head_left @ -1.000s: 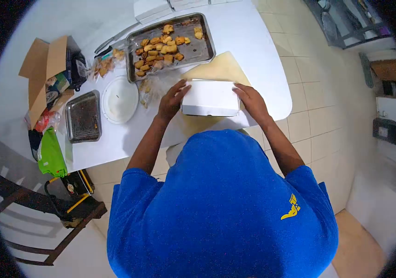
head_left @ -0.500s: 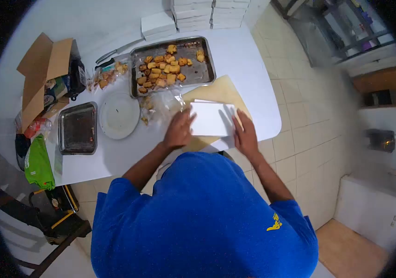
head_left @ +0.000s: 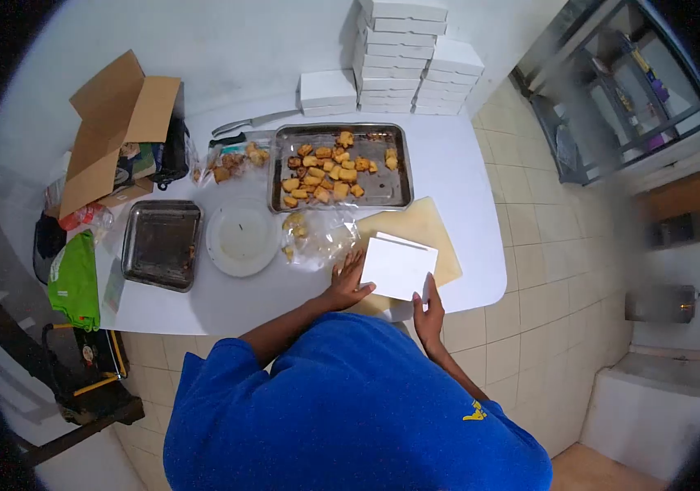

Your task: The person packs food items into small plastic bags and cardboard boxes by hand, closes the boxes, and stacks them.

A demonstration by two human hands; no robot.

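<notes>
A flat white cardboard box (head_left: 399, 268) lies slightly turned on the yellowish cutting board (head_left: 432, 229), with a white edge showing behind it. My left hand (head_left: 345, 285) holds its left side, fingers stretched along the edge and thumb at the front corner. At the front right corner, my right hand (head_left: 429, 315) grips the box between thumb and fingers. A clear plastic bag (head_left: 325, 235) with some browned pieces lies just beyond my left hand. Behind the board, a metal baking tray (head_left: 379, 196) carries several golden-brown baked pieces (head_left: 325, 173).
A white plate (head_left: 242, 239) and a smaller dark tray (head_left: 162, 245) stand to the left. A knife (head_left: 256, 122), another bag of pieces (head_left: 237, 162) and an open carton (head_left: 108, 131) lie farther back. White boxes (head_left: 399, 61) are stacked by the wall. A green bag (head_left: 76, 282) hangs over the left edge.
The view has shifted, so the table sits lower in the picture. The box has been turned a little clockwise, and my right hand has moved from its right side to its front right corner.
</notes>
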